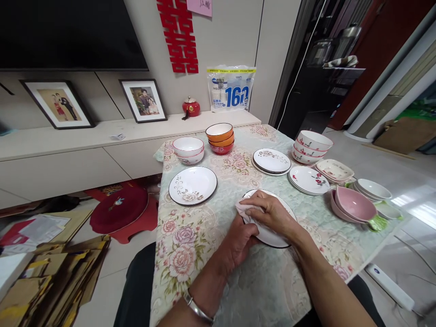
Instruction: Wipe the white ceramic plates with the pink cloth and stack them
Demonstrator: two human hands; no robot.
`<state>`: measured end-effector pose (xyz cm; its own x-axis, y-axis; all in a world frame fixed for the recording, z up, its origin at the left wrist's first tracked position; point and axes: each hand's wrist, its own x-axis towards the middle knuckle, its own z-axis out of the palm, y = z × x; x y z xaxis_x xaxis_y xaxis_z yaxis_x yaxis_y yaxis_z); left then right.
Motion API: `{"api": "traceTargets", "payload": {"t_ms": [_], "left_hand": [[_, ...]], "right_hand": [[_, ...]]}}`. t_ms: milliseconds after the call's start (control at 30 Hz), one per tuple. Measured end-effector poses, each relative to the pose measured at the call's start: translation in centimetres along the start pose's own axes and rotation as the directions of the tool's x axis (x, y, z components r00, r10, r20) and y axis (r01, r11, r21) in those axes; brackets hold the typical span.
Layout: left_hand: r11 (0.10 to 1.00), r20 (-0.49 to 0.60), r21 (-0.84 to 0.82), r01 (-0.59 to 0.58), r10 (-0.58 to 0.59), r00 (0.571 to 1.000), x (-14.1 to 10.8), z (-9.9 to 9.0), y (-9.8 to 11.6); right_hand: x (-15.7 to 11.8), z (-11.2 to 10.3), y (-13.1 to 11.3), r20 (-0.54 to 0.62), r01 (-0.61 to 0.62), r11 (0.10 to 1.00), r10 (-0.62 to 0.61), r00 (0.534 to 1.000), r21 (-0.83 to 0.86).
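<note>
Counter | lone plate upon it | held plate: right of lone plate | orange bowls: beyond lone plate, rightward | left hand: curled round held plate's edge | right hand: half-closed, pressing pale wipe onto held plate

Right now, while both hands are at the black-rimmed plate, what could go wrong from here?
The plate might slip, because the left hand has its grip only at the edge while the right hand presses the cloth on it.

The orange bowls, stacked on a red bowl, could topple if bumped.

The pink bowls stand toward the table's right side, so a wide arm movement might knock them.
</note>
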<state>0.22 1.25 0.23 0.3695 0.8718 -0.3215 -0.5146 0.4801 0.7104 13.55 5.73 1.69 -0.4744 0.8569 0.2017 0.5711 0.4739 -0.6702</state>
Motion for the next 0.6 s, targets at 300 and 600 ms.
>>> {"api": "traceTargets", "payload": {"t_ms": [300,600], "left_hand": [[0.999,-0.077,0.015,0.047,-0.046,0.996,-0.1,0.1,0.3],[0.999,-0.082,0.022,-0.037,0.038,0.996,-0.3,0.5,0.0]], "right_hand": [[-0.6,-1.6,1.2,-0.394,-0.556,0.653,0.397,0.829,-0.514],[-0.4,-0.3,-0.5,-0.050,-0.126,0.969,0.117,0.992,-0.215]]}}
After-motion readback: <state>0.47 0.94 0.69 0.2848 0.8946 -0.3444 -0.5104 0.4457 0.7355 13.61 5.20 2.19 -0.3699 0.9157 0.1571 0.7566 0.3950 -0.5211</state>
